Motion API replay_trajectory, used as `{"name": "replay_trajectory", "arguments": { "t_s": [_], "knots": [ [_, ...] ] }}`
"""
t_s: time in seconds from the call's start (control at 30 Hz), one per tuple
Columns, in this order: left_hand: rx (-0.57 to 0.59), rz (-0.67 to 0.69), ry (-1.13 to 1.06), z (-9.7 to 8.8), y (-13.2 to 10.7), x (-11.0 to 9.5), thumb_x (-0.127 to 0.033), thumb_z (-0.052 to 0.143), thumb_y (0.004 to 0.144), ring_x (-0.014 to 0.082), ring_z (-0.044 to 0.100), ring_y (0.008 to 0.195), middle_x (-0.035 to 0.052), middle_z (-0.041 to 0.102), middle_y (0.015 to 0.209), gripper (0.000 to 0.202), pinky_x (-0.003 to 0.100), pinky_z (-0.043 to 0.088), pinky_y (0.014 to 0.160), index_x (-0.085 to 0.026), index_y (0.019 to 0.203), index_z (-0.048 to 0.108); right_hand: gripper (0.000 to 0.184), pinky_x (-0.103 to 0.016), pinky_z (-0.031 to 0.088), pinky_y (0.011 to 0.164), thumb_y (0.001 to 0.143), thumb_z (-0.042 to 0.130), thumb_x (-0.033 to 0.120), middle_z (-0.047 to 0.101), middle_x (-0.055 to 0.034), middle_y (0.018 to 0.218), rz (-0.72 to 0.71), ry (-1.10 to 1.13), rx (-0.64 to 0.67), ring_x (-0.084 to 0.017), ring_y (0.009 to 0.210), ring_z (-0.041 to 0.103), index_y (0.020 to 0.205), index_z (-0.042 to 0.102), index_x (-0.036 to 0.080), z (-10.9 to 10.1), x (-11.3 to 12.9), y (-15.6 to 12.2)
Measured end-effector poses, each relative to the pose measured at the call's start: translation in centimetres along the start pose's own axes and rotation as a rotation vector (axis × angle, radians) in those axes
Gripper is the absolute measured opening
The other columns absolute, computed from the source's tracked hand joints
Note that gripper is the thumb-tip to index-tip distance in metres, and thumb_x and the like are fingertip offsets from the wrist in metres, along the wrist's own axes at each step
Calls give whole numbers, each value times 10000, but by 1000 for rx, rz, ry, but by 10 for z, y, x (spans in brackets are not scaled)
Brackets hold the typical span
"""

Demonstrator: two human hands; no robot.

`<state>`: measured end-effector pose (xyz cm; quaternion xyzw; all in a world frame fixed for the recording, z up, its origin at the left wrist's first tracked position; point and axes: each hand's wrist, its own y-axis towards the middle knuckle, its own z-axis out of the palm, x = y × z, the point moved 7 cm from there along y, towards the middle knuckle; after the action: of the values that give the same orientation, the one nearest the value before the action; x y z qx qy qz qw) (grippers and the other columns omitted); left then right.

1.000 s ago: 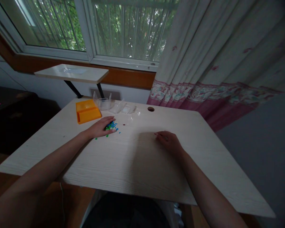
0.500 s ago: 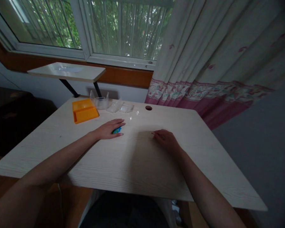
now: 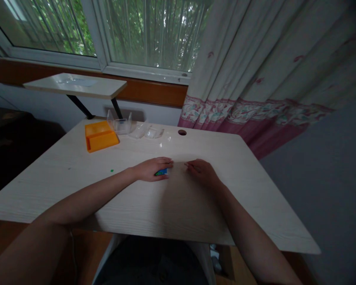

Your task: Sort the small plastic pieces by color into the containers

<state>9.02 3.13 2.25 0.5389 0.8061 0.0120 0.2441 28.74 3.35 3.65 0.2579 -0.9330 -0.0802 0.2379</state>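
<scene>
My left hand (image 3: 153,169) lies low on the table with its fingers and thumb curved round a small cluster of blue and green pieces (image 3: 161,172). Most of the cluster is hidden under the palm, and I cannot make out what kind of pieces they are. To its right, my right hand (image 3: 202,171) has thumb and forefinger pinched together; whatever is between them is too small to tell. One tiny green piece (image 3: 112,170) lies on the table beyond my left forearm.
An orange tray (image 3: 102,141) stands at the back left of the pale wooden table (image 3: 130,209). Beside it are a clear plastic box (image 3: 123,126) and some clear packaging (image 3: 154,132). A round cable hole (image 3: 182,132) is near the back edge. A small raised shelf (image 3: 101,89) overhangs the left corner.
My left hand has slid right with the blue and green pieces, closer to my right hand. The tiny green piece now shows behind my left forearm. My right hand stays pinched, and the view has shifted slightly.
</scene>
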Motion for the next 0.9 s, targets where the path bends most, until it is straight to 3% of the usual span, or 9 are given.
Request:
{"name": "replay_trajectory", "arguments": {
  "t_s": [0.13, 0.3, 0.53, 0.63, 0.73, 0.9],
  "knots": [
    [-23, 71, -95, 7, 12, -14, -334, 607, 924, 275, 465, 1370, 181, 538, 1421, 489, 434, 392, 1152, -151, 1374, 544, 270, -309, 471, 741, 956, 499, 309, 762, -63, 880, -16, -17, 11, -198, 781, 664, 959, 753, 217, 2, 3, 0],
    [-43, 82, -121, 10, 17, -17, -293, 569, 944, 269, 489, 1341, 179, 570, 1380, 403, 441, 420, 1126, -147, 1319, 588, 282, -317, 474, 759, 963, 495, 322, 762, -68, 883, -29, -4, -13, -200, 783, 659, 975, 752, 207, 5, 2, 0],
    [-111, 17, -64, -16, 9, -18, -325, 501, 991, 256, 506, 1329, 161, 578, 1381, 353, 459, 398, 1141, -170, 1290, 608, 271, -300, 468, 734, 967, 501, 317, 739, -65, 833, 4, -3, -14, -195, 773, 647, 958, 748, 205, 5, -3, -1],
    [-148, -51, -3, -39, -19, -11, -329, 465, 1006, 243, 478, 1353, 127, 542, 1432, 373, 482, 384, 1151, -209, 1346, 560, 269, -304, 467, 741, 967, 497, 312, 734, -64, 826, 6, -21, -13, -197, 776, 644, 959, 745, 208, 5, -3, 0],
    [-161, -191, 94, -57, -66, 4, -354, 454, 1007, 254, 420, 1397, 98, 501, 1475, 412, 517, 353, 1165, -251, 1402, 505, 278, -310, 472, 746, 965, 494, 317, 734, -69, 827, 10, -21, 4, -204, 783, 649, 967, 746, 202, 6, -1, 0],
    [-154, -409, 200, -64, -136, 23, -433, 435, 1005, 287, 382, 1417, 127, 438, 1517, 479, 513, 333, 1176, -218, 1431, 479, 266, -312, 483, 769, 948, 503, 300, 741, -69, 863, 14, 10, 6, -206, 806, 659, 978, 750, 206, 6, 5, 1]
  ]
}}
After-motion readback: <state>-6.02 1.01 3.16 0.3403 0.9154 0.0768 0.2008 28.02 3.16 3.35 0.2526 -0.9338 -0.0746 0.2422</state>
